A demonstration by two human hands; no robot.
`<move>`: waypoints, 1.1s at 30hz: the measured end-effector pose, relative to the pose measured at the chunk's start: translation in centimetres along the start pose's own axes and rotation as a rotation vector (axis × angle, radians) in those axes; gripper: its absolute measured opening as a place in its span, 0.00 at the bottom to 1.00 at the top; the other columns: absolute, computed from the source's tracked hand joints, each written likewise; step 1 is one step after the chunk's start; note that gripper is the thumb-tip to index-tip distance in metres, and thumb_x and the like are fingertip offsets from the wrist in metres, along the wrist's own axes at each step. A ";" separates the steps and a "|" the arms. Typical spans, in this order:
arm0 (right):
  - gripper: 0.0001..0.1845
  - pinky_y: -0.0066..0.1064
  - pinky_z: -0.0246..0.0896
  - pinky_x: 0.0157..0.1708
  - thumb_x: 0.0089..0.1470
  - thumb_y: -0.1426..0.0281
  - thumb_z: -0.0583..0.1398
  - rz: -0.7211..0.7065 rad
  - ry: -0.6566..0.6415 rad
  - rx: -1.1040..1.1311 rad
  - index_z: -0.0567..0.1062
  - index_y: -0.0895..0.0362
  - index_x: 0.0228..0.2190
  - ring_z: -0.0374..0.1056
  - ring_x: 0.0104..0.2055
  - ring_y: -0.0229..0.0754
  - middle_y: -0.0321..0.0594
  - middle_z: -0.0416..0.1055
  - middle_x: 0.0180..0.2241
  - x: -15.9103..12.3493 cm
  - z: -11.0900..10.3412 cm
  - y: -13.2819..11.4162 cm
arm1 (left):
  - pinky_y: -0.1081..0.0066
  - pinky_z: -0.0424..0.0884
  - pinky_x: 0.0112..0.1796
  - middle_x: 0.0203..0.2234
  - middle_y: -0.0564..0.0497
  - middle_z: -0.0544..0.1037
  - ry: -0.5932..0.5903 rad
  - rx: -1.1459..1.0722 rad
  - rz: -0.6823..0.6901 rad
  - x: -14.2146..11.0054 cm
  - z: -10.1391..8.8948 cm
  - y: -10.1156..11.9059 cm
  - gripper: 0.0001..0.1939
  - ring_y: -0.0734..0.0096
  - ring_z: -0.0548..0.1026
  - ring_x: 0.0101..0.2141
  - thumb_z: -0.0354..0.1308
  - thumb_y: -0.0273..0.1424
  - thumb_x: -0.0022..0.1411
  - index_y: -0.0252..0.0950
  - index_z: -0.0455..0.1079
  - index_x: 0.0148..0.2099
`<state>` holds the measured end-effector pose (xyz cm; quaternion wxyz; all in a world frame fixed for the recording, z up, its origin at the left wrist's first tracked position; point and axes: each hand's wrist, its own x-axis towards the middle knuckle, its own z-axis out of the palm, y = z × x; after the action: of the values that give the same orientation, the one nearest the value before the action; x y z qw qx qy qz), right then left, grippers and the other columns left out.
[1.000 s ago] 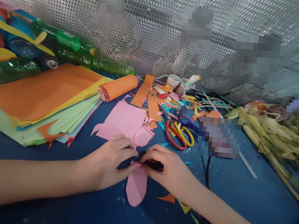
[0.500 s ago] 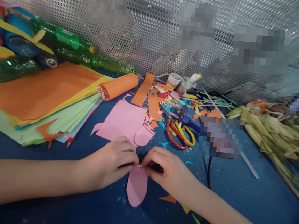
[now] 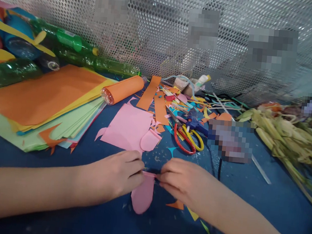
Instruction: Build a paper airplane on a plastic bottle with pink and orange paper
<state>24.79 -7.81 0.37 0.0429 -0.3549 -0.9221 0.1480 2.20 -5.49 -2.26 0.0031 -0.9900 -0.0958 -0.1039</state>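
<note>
A rounded pink paper piece (image 3: 142,196) hangs below my fingers, its upper edge folded over into a narrow flap. My left hand (image 3: 122,174) pinches that edge at its left end. The fingertips of my right hand (image 3: 176,177) are closed at the right end of the same fold. Just beyond my hands lies a pink sheet (image 3: 126,125). A second, smaller pink cutout (image 3: 150,141), also with a folded edge, rests over the sheet's corner.
Scissors (image 3: 185,137) with red and yellow handles lie beside a blue glue gun (image 3: 197,126) and many scraps. An orange-wrapped bottle (image 3: 124,88) lies near stacked coloured paper (image 3: 43,96). Green bottles (image 3: 72,42) line the mesh panel. Dried husks (image 3: 287,139) are at right.
My right hand has slid rightward along the folded edge, apart from my left hand, so more of the fold shows between them. The pink piece has stayed in nearly the same spot.
</note>
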 end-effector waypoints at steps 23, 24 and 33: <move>0.05 0.30 0.59 0.36 0.53 0.76 0.57 0.150 0.108 0.209 0.73 0.58 0.30 0.64 0.35 0.37 0.38 0.69 0.30 0.8 1.0 -0.6 | 0.71 0.65 0.35 0.30 0.47 0.71 0.103 -0.497 -0.311 0.8 0.5 -0.6 0.09 0.68 0.69 0.34 0.49 0.25 0.61 0.33 0.70 0.39; 0.05 0.30 0.59 0.36 0.52 0.76 0.57 0.153 0.110 0.208 0.73 0.58 0.30 0.64 0.35 0.37 0.38 0.69 0.30 0.9 1.0 -0.7 | 0.71 0.65 0.35 0.30 0.47 0.71 0.108 -0.497 -0.312 0.8 0.5 -0.5 0.09 0.68 0.69 0.34 0.49 0.25 0.61 0.33 0.70 0.39; 0.02 0.29 0.60 0.32 0.51 0.76 0.57 0.217 0.274 0.184 0.69 0.58 0.29 0.66 0.32 0.38 0.37 0.69 0.28 1.2 1.4 -1.2 | 0.71 0.66 0.37 0.31 0.48 0.72 0.270 -0.562 -0.419 1.0 0.3 -0.5 0.08 0.70 0.69 0.35 0.50 0.21 0.56 0.32 0.68 0.37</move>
<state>22.88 -8.19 -0.59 0.1842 -0.4634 -0.8466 0.1859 3.14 -4.85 -2.31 -0.2774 -0.8885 -0.2630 -0.2539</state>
